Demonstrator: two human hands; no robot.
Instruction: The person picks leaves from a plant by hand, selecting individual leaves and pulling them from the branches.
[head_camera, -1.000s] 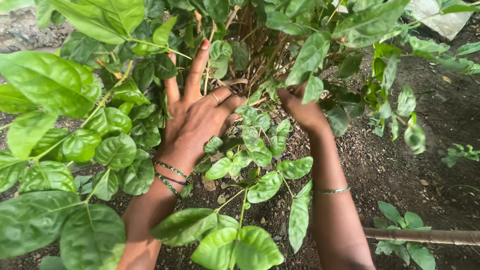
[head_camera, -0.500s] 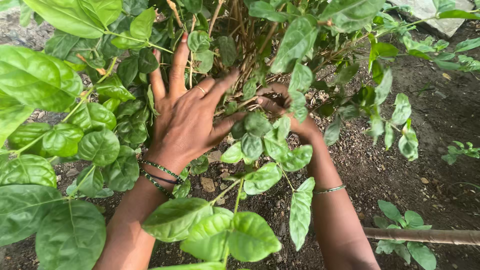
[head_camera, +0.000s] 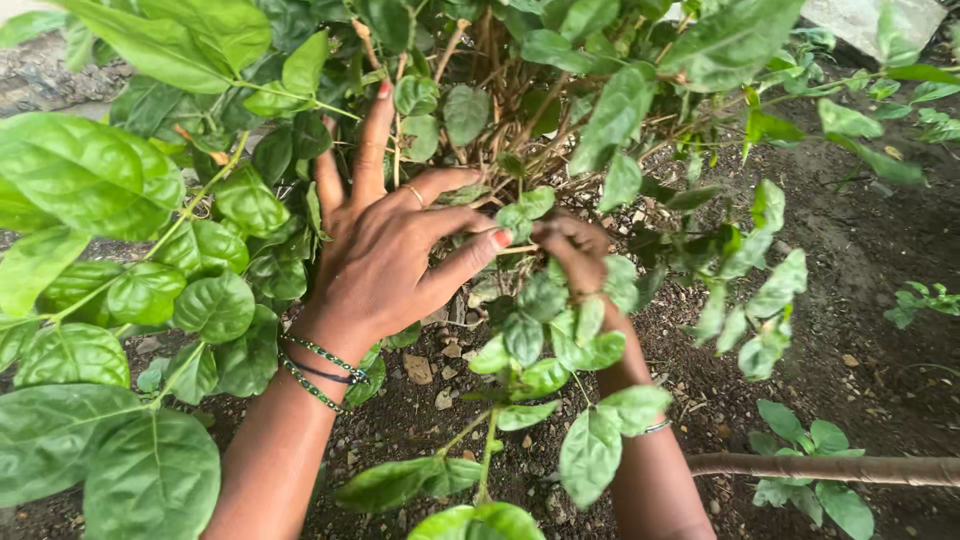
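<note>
- left hand (head_camera: 385, 255) spread wide, parting the leafy shrub (head_camera: 150, 200).
- right hand (head_camera: 572, 248) pinches a thin twig (head_camera: 520, 250); looks light, springy, best gripped near the woody stems (head_camera: 505, 110).

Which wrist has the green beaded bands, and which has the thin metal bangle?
The left hand wears the green beaded bands; the right hand has the thin bangle, partly hidden by leaves.

Green veined leaves (head_camera: 85, 175), brown stems (head_camera: 520, 110), dark soil (head_camera: 850, 290), green beaded bracelets (head_camera: 320, 365), red nails (head_camera: 502, 237)
</note>
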